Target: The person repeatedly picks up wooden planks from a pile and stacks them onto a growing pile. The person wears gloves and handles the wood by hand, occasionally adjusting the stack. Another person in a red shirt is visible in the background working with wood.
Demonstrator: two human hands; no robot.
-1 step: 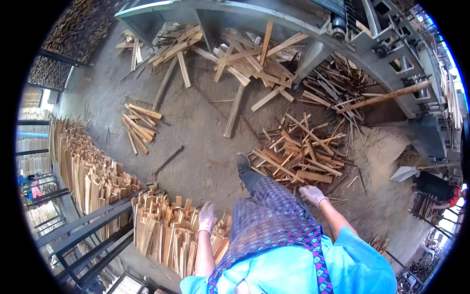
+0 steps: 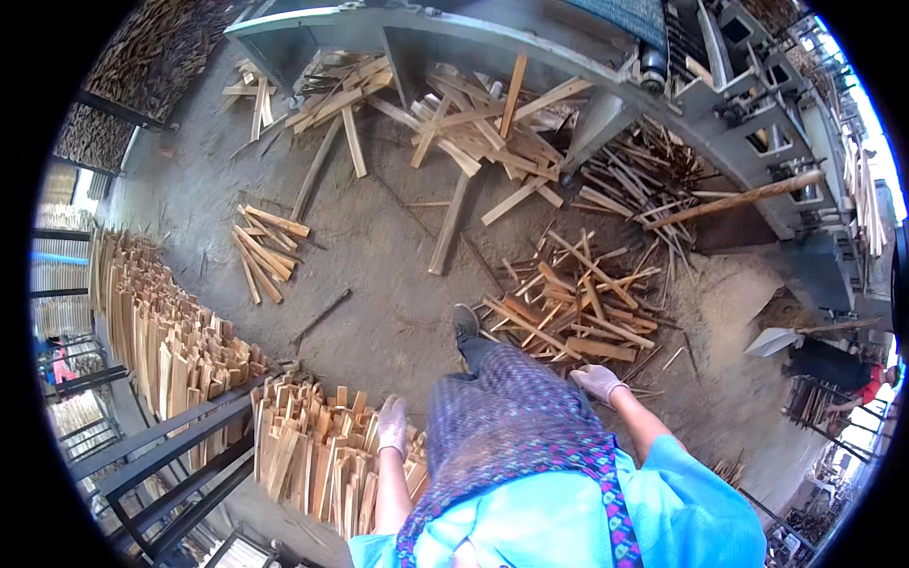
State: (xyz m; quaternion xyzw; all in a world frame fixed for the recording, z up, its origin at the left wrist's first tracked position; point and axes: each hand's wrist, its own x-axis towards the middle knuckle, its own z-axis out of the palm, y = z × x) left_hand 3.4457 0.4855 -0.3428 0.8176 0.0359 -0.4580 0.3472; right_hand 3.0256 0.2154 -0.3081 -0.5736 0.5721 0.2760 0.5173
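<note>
My left hand (image 2: 391, 423), in a pale glove, has its fingers stretched out and holds nothing. It is beside a packed row of upright wooden slats (image 2: 322, 454) at the lower left; whether it touches them I cannot tell. My right hand (image 2: 598, 383), gloved too, is loosely extended with nothing visible in it. It hangs at my right side, in front of a loose heap of wooden slats (image 2: 578, 303) on the floor. One dark shoe (image 2: 465, 320) stands at the heap's left edge. A patterned apron (image 2: 502, 407) covers my front.
Dark metal rails (image 2: 180, 435) run along the left by more stacked slats (image 2: 180, 350). A small slat bundle (image 2: 265, 251) lies on the floor (image 2: 379, 284) near a dark stick (image 2: 322, 315). A grey machine frame (image 2: 473, 26) spans the far side; a shovel (image 2: 772, 341) lies right, near another person (image 2: 857, 383).
The view has shifted slightly, with floor items a little lower and farther left. Both hands sit slightly farther left in view, still holding nothing visible.
</note>
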